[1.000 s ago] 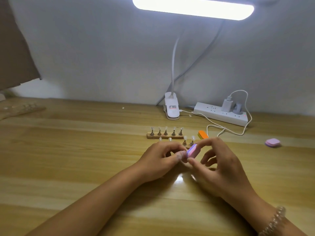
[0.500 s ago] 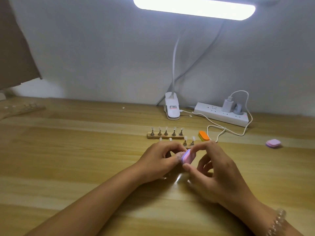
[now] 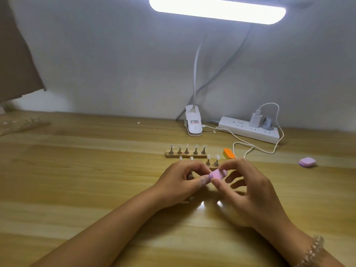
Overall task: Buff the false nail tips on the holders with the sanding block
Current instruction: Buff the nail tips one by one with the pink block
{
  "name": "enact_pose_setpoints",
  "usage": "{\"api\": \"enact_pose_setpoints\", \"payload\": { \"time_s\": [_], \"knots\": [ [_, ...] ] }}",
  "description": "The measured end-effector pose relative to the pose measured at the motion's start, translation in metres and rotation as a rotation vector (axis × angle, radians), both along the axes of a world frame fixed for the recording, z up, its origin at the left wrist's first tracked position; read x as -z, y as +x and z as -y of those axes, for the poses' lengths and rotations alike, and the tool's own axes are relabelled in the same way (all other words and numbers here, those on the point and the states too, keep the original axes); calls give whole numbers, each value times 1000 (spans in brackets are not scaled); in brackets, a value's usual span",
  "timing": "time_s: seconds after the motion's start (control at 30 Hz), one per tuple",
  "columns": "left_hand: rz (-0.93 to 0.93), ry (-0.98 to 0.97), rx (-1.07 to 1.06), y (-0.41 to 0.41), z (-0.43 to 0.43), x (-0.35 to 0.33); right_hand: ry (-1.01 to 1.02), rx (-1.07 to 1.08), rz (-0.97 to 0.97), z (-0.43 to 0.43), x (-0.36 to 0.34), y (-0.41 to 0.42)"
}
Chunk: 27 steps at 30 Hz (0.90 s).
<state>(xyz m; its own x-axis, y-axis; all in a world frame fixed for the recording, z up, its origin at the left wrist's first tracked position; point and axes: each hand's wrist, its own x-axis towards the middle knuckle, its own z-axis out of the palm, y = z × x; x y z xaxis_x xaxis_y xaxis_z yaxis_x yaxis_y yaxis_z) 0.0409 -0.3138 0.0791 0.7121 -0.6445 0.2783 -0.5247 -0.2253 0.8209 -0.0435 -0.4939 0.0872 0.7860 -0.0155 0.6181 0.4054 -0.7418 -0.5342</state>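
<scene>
A small pink sanding block of rounded oblong shape is pinched between the thumb and forefinger of the right hand. The other fingers of that hand are spread loosely beneath it. The block is held just above the pale wooden worktop, with its left end touching the thumb of the left hand.

The left hand's fingers are curled inward with thumb and forefinger drawn together. What is gripped there is hidden, so it cannot be told whether anything is held. A clear bead bracelet is worn on the right wrist.

Just behind the hands a wooden holder strip is laid across the worktop. It carries five small metal stands, each topped by a clear false nail tip. A nearer row is largely covered by the hands. Of it, two metal stands with tips are seen on the right, and two bare tips above the left hand's knuckles.

An orange sanding block is placed just right of the far strip. A pale purple square buffing pad lies well apart to the right.

At the back, against the wall, a white clip lamp base is set beside a white power strip with a white charger plugged in. The lit lamp bar is seen overhead. A blurred second holder strip is found at the far left edge.
</scene>
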Motion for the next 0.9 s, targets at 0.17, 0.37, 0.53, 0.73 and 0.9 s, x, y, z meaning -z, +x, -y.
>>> {"api": "enact_pose_setpoints", "payload": {
  "time_s": [0.17,0.37,0.53,0.73,0.9],
  "knots": [
    [61,13,-6,2,1,0,81,60,-52,2,1,4],
    [16,-9,9,1,2,2,64,-41,-5,-4,-1,-2],
    [38,8,11,4,2,4,34,18,2,-3,0,0],
    [55,11,-11,4,2,3,-27,-45,12,-4,-1,-1],
    [72,0,-18,4,2,3,-39,5,4,-1,-2,-1]
  ]
}}
